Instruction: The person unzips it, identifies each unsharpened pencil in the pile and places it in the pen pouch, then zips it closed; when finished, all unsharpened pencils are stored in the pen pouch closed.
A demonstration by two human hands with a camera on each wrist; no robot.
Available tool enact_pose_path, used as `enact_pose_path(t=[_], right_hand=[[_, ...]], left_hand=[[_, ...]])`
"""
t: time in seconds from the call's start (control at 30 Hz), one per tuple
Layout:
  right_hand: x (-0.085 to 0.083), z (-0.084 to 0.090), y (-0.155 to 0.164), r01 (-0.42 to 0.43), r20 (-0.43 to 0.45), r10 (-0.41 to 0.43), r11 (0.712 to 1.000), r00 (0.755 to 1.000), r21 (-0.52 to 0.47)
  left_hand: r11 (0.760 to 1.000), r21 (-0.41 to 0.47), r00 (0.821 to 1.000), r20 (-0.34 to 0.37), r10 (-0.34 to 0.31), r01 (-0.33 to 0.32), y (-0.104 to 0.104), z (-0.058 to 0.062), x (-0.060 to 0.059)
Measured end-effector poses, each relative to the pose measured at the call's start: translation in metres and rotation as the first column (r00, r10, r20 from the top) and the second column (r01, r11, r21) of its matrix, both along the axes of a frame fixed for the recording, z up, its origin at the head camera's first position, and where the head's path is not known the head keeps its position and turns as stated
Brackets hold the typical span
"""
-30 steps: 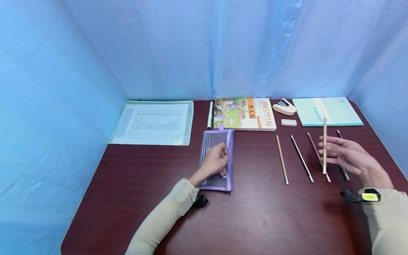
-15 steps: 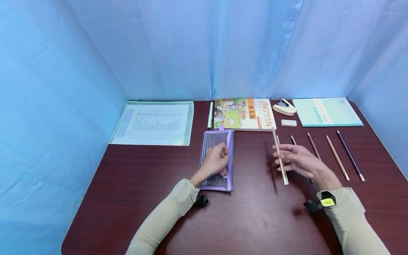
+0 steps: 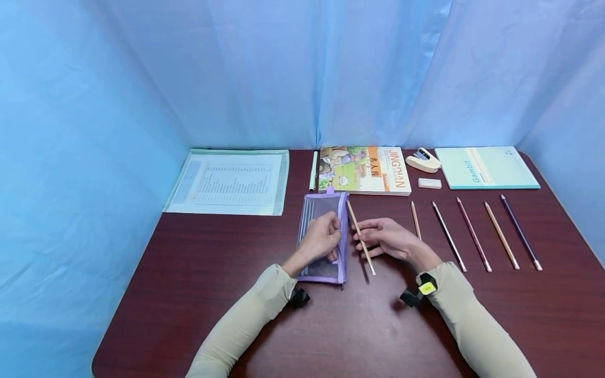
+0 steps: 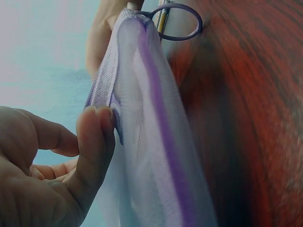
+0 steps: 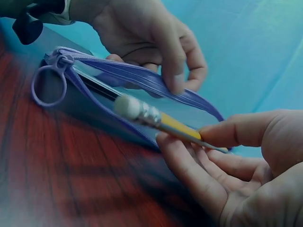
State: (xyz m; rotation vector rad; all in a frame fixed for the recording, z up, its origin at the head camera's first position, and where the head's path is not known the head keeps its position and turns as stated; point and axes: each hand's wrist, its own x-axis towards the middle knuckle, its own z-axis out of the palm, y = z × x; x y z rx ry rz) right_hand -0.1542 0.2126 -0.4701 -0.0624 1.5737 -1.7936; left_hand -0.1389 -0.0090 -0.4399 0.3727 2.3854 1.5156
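A purple mesh zip pouch (image 3: 326,203) lies on the table, its zip side open in the right wrist view. My left hand (image 3: 320,239) pinches the upper zip edge between thumb and finger, holding it lifted. In the right wrist view a dark pencil-like stick (image 5: 97,85) shows inside the opening. My right hand (image 3: 389,240) pinches a yellow pencil (image 3: 369,264) just right of the pouch. Its white eraser (image 5: 127,107) points toward me, and its far tip is close to the pouch's zip edge; whether they touch I cannot tell.
Several pencils (image 3: 473,233) lie in a spaced row at right. Behind stand an eraser (image 3: 429,183), a cream stapler-like tool (image 3: 422,161), a notebook (image 3: 487,168), a book (image 3: 361,170) and a pale green pen (image 3: 313,170). A document sleeve (image 3: 227,184) lies at left.
My right hand has carried the yellow pencil leftward from above the pencil row to beside the pouch. My left hand has kept its pinch on the pouch edge.
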Motion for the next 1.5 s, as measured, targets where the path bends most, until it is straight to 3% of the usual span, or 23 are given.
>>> enact_pose_path(t=[0.27,0.5,0.73,0.87,1.03,1.2,1.37,1.5], right_hand=[[-0.004,0.002,-0.032,0.105,-0.029,-0.104,0.994,0.994,0.022],[0.006,0.004,-0.051,0.239,-0.106,-0.233,0.97,0.967,0.047],[0.009,0.012,-0.05,0.245,-0.165,-0.219,0.955,0.962,0.165],[-0.004,0.014,-0.04,0.291,-0.209,-0.242,0.923,0.947,0.251],[-0.034,0.015,-0.033,0.374,-0.22,-0.316,0.873,0.923,0.313],[-0.058,0.016,-0.039,0.364,-0.242,-0.291,0.857,0.926,0.365],[-0.071,0.013,-0.047,0.376,-0.301,-0.262,0.822,0.917,0.428],[-0.074,0.005,-0.049,0.426,-0.363,-0.278,0.791,0.889,0.439]], left_hand=[[1.0,0.013,1.0,0.018,0.001,-0.001,0.0,0.0,0.0],[1.0,0.027,0.999,0.036,-0.004,0.003,0.0,0.001,-0.001],[1.0,0.024,0.999,0.036,-0.007,0.006,0.001,0.0,-0.001],[1.0,0.017,1.0,0.024,-0.011,0.011,0.001,0.0,0.0],[1.0,0.013,1.0,0.005,-0.021,0.021,0.001,0.0,0.001],[0.999,0.016,0.999,0.015,-0.038,0.037,0.001,0.0,0.001],[0.997,0.003,0.997,0.008,-0.072,0.072,0.002,-0.001,0.002],[0.995,-0.035,0.995,-0.009,-0.098,0.098,0.002,-0.003,0.003]])
